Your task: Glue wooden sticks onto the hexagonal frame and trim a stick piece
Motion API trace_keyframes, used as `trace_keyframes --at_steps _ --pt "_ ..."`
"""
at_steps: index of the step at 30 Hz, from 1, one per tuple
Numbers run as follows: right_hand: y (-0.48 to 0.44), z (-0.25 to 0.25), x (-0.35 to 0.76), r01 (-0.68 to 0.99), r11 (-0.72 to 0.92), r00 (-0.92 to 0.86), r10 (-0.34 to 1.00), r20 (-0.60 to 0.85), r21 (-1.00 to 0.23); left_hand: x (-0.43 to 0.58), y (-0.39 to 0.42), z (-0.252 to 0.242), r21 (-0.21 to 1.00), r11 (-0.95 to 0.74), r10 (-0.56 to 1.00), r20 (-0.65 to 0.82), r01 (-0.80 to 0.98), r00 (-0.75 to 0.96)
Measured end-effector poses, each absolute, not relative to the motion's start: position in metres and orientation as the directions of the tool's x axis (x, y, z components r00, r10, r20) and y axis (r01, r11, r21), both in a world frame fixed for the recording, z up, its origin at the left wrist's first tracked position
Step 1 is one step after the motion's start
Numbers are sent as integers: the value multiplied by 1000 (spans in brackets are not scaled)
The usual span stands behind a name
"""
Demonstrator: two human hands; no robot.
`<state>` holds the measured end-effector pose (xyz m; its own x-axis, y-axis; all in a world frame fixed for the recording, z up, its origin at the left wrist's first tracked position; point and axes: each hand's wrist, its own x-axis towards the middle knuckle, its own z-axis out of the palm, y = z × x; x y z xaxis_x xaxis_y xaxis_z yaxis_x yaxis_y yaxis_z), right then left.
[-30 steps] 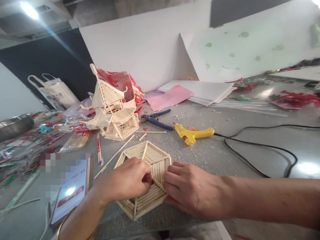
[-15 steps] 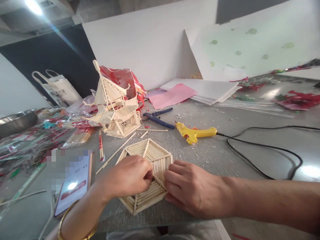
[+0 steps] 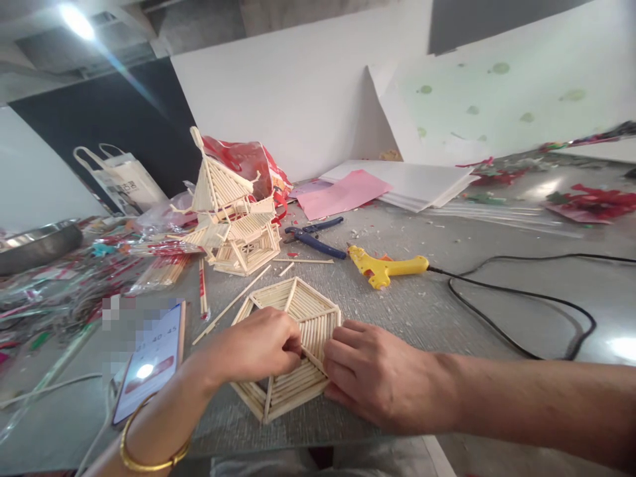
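Note:
A hexagonal panel of thin wooden sticks (image 3: 318, 328) lies flat on the table, with spokes dividing its rows. My left hand (image 3: 265, 341) is over the middle of it, closed, its fingertips pinched at the inner end of a wooden stick (image 3: 314, 358). That stick slants across the panel toward my right hand (image 3: 375, 377). Curled fingers of my right hand close on the panel's right edge, by the stick's outer end. Both hands partly hide the panel, and the right fingertips are out of sight.
Behind the panel stands a stick-built pagoda model (image 3: 238, 232). Blue-handled pliers (image 3: 318, 240) and a yellow glue gun (image 3: 385, 265) with a black cord (image 3: 536, 301) lie beyond my hands. A phone (image 3: 152, 364) lies left, near loose sticks (image 3: 231, 305) and wrapped materials. Pink paper (image 3: 342, 193) lies farther back.
The view has shifted slightly. Both hands stay in nearly the same place on the panel, with no clear change of hold.

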<state>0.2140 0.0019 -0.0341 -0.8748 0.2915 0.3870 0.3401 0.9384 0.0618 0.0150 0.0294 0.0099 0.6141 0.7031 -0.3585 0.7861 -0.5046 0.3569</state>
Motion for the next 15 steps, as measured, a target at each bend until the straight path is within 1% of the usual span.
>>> trace_keyframes --at_steps 7,15 --pt "2 -35 214 326 941 -883 268 385 94 18 32 15 374 -491 696 -375 786 613" --pt "2 -35 214 331 939 -878 269 395 97 15 31 14 383 -507 686 -363 772 631"
